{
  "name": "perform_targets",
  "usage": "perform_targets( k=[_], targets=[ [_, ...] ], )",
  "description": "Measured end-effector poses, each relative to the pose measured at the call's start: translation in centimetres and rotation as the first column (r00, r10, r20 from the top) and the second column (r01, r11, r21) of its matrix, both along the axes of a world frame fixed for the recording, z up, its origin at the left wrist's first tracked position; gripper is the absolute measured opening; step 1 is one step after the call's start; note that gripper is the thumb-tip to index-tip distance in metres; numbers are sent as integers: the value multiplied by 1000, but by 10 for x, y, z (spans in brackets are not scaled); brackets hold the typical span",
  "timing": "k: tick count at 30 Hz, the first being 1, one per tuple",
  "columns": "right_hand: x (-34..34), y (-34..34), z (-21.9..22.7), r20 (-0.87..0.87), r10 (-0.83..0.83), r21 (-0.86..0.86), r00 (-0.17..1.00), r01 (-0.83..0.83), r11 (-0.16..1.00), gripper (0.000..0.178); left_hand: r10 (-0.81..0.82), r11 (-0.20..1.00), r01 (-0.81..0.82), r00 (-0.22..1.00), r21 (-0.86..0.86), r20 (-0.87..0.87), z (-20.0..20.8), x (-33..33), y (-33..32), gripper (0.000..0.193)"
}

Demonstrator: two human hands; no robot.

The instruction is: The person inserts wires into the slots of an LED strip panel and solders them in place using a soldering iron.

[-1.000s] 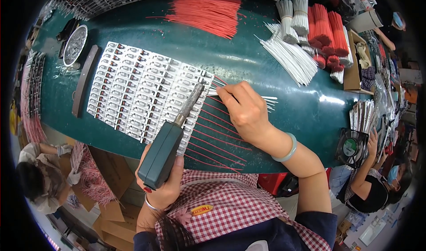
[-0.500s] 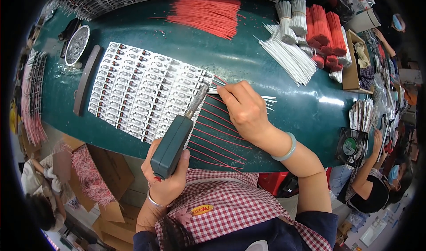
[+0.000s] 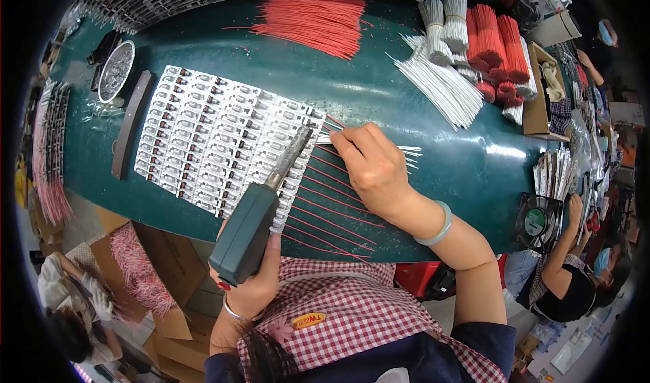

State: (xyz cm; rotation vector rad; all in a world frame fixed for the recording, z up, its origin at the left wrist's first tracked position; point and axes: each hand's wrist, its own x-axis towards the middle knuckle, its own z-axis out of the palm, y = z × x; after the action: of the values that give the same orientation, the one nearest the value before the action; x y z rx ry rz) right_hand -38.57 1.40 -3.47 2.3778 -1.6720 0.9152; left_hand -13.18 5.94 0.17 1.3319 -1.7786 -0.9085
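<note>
Head view: left hand point(image 3: 247, 285) at 6 o'clock, fingers wrapped round a green soldering iron point(image 3: 254, 214), its tip on the right edge of the white component panel point(image 3: 217, 136). Right hand point(image 3: 372, 169) centre, fingers pinching a white wire point(image 3: 406, 151) above red wires point(image 3: 332, 214) on the green worktop point(image 3: 379, 98).

Green soldering iron point(image 3: 254, 214) tilted, tip on white parts sheet point(image 3: 217, 139).

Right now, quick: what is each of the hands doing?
Left hand: closed around the green soldering tool.
Right hand: fingers pinched on thin wires at the board panel.
</note>
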Motion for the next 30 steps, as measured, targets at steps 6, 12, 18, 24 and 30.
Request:
perform_targets(
  k=[6,12,18,24,30],
  targets=[
    [1,1,-2,10,-1,5,1000,0,1000,30,70,982,-52,993,182,-91,-4,7,10,34],
    [1,3,1,63,5,-12,998,-4,1000,32,73,984,-55,992,170,-104,-2,9,10,35],
    [4,11,5,117,-10,-11,993,12,1000,32,18,996,-17,1000,84,-1,-3,12,10,38],
    [6,11,3,145,2,21,989,-5,1000,35,134,983,-119,985,139,-105,1,1,9,24],
    [6,12,2,115,1,32,993,-5,999,35,83,975,-64,993,215,-84,4,2,6,22]
  ],
)
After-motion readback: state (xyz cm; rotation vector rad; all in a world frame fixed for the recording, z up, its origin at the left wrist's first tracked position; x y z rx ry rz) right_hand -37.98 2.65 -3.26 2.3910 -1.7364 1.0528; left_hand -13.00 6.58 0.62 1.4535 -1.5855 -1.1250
